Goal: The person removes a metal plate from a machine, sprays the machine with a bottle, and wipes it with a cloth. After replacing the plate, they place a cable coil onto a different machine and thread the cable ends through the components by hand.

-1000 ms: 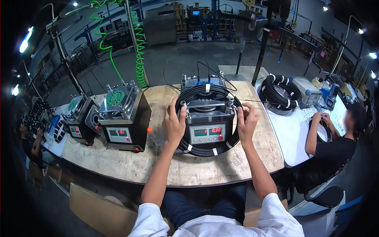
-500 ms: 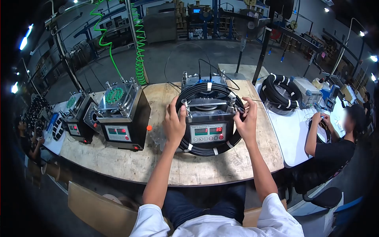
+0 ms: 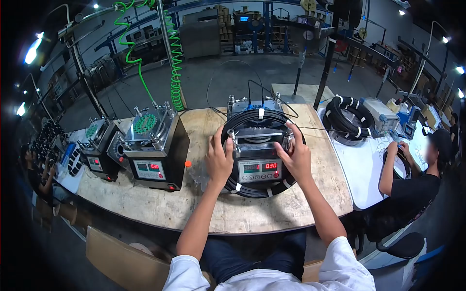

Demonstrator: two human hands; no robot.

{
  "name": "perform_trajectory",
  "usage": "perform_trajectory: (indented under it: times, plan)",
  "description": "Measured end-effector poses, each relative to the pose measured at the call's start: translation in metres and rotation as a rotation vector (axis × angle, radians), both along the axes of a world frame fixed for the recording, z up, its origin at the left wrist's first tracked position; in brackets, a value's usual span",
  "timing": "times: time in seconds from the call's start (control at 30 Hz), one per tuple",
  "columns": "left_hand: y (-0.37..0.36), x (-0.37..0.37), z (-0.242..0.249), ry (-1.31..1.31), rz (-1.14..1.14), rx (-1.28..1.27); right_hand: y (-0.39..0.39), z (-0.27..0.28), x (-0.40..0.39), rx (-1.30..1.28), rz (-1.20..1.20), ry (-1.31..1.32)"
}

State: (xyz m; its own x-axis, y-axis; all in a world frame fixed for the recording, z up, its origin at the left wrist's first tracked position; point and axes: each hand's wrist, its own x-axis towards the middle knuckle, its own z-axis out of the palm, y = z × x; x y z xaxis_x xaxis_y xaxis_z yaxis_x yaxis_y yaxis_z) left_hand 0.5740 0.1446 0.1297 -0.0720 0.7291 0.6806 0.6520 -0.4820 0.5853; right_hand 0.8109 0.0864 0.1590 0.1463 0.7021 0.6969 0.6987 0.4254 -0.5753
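Observation:
A coil of black cable (image 3: 252, 192) bound with white bands stands upright around the front of a machine (image 3: 260, 169) with a lit red digital display. My left hand (image 3: 220, 154) grips the left side of the coil, its thumb beside the machine's top plate. On the right side, my right hand (image 3: 297, 154) is at the coil and the machine's upper corner, fingers curled over the cable and thumb spread inward. Two thin cables with blue connectors rise behind the coil, at the back of the machine.
Two similar machines (image 3: 156, 150) (image 3: 99, 150) stand at the left of the wooden bench (image 3: 204, 218). An orange cap (image 3: 188, 164) lies near clear plastic. At the right, a white table (image 3: 347, 167) bears another black coil (image 3: 347, 119); a co-worker (image 3: 412, 184) sits there. Green hoses hang behind.
My right thumb has opened inward from the coil, and the fingers have shifted up along it. The whole view has shifted slightly, with the bench lower in the frame.

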Motion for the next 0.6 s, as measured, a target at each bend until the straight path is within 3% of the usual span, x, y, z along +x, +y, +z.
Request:
perform_trajectory:
  times: [0.1,0.17,0.2,0.33,0.43,0.53,0.6]
  plan:
    - [-0.001,0.000,0.000,0.003,0.009,0.002,0.016,-0.007,0.026,0.031,0.120,0.303]
    - [0.005,0.000,-0.004,0.021,0.028,0.068,0.034,0.019,0.038,0.151,0.019,0.288]
    - [0.005,0.000,-0.007,0.031,0.039,0.098,0.053,0.030,0.044,0.195,-0.008,0.226]
    - [0.004,0.000,-0.005,0.016,0.031,0.102,0.130,0.077,0.057,-0.140,0.222,-0.067]
    - [0.002,0.000,-0.004,0.003,0.012,0.070,0.187,0.080,0.046,-0.382,0.343,-0.398]
    - [-0.001,0.000,-0.002,-0.014,0.000,0.009,0.200,0.086,0.021,-0.571,0.181,-0.589]
    - [0.006,-0.001,-0.009,0.011,0.027,0.074,0.194,0.090,0.013,-0.556,0.165,-0.629]
